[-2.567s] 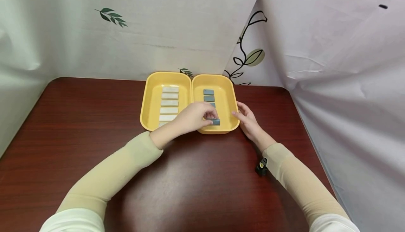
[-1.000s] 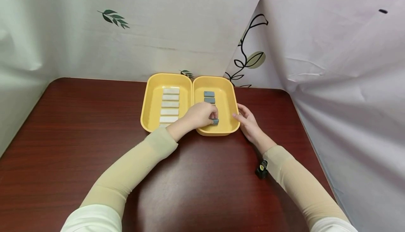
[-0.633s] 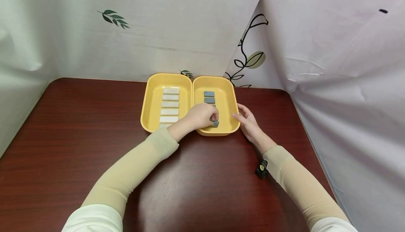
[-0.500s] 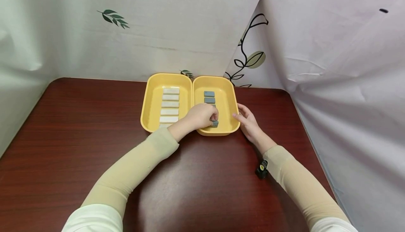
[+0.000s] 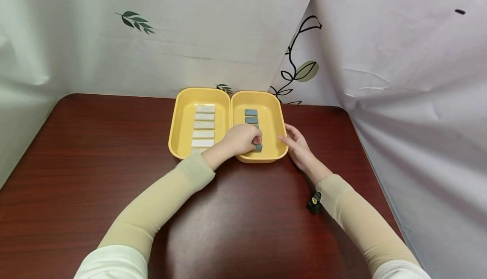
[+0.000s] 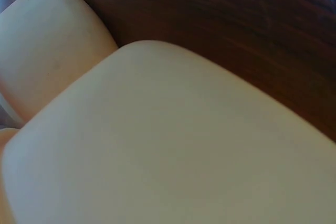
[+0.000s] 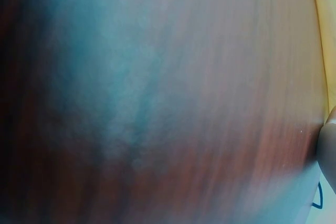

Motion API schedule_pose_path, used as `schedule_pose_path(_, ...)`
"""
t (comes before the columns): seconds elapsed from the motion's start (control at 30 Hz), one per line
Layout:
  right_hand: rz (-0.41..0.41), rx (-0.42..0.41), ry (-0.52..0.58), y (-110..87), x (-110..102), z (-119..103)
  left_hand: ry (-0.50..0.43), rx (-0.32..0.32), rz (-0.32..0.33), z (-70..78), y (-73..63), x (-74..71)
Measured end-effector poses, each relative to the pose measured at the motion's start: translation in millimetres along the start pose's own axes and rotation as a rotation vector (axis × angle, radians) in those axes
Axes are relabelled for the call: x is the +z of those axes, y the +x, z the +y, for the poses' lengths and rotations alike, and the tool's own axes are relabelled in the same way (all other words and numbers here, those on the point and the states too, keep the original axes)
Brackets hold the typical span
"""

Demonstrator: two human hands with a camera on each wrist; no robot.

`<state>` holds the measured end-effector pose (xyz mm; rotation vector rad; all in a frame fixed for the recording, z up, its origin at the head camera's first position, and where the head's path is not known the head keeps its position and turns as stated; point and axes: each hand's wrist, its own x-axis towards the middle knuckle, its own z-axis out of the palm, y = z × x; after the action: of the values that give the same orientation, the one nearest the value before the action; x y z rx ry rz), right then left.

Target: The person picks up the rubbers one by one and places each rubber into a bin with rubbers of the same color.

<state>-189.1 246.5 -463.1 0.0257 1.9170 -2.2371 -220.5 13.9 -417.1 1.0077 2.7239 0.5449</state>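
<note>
In the head view, my left hand reaches into the front of the right yellow tray, fingers curled down and pinching a small blue-grey block. Its left part is hidden behind the thumb and fingers. Further back in the same tray, more blue-grey blocks lie in a column, the nearest partly covered by the hand. My right hand holds that tray's right wall, thumb over the rim and fingers outside. The left wrist view is mostly sleeve; the right wrist view shows tabletop and a strip of yellow tray.
A second yellow tray stands against the first on its left, with several white blocks in a column. Both sit near the back of the dark red table. White sheets hang behind and beside it.
My left forearm has swung to the right, and the fingers have closed in lower over the blue-grey block. The block has shifted slightly toward the front of the tray. The right hand keeps its place.
</note>
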Motion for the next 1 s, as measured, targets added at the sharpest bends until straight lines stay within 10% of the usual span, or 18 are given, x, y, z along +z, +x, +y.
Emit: schedule_pose_path(1.0, 0.005, 0.006, -0.005, 0.3, -0.6, 0.6, 0.054, -0.035, -0.017, 1.5, 2.1, 0.0)
